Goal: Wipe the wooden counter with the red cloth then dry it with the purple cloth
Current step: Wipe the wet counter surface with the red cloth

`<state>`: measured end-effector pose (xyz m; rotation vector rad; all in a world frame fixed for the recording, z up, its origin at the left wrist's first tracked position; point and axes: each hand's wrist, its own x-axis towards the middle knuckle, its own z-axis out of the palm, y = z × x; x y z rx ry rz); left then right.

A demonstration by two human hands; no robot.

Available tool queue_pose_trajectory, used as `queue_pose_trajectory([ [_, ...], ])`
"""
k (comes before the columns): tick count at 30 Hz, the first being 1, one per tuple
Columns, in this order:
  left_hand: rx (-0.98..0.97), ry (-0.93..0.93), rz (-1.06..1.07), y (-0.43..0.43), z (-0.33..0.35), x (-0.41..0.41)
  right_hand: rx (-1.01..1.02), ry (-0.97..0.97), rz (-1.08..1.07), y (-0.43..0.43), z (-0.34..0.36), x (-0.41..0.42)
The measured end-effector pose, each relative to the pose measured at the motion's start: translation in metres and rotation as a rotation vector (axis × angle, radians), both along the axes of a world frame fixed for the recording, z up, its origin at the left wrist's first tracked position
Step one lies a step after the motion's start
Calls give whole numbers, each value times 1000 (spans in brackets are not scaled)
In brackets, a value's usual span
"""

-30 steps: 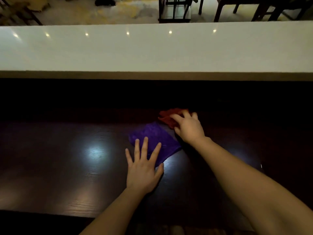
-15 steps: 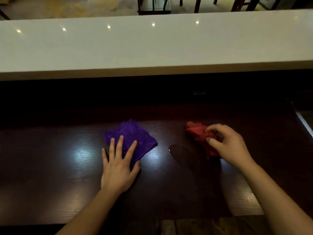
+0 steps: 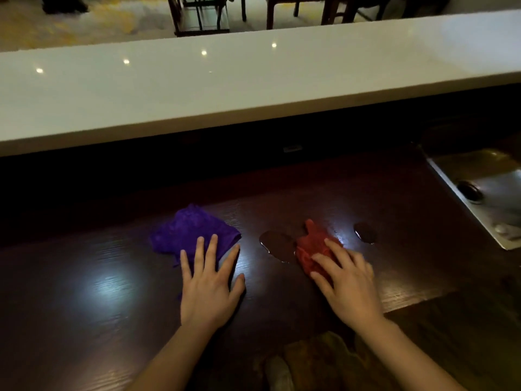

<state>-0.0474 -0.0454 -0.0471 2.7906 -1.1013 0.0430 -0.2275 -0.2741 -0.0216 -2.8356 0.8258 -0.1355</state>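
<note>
The dark wooden counter (image 3: 84,292) spans the lower half of the head view. A crumpled red cloth (image 3: 311,244) lies on it right of centre, and my right hand (image 3: 345,280) presses flat on its near part with fingers spread. A puddle of liquid (image 3: 277,244) sits against the cloth's left side, and a smaller puddle (image 3: 365,232) lies to its right. The purple cloth (image 3: 189,232) lies left of centre, with the fingertips of my flat left hand (image 3: 210,286) resting on its near edge.
A long white raised bar top (image 3: 225,88) runs along the back above the counter. A steel sink (image 3: 485,193) with a drain is set into the counter at the right. Chairs stand beyond the bar.
My right hand carried the red cloth from beside the purple cloth to the right and now presses it flat by the puddle. My left hand stays on the purple cloth.
</note>
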Motion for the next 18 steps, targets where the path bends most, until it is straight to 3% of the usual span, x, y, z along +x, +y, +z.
queue_pose_trajectory([
  [5, 6, 5, -2, -1, -3, 4, -52, 61, 69, 11, 1, 6],
  [11, 2, 13, 8, -1, 0, 4, 84, 28, -135, -17, 0, 49],
  [15, -25, 12, 13, -1, 0, 3, 46, -94, 148, 28, -9, 9],
  [18, -54, -1, 16, 0, -2, 4, 21, -133, 305, 2, -10, -6],
])
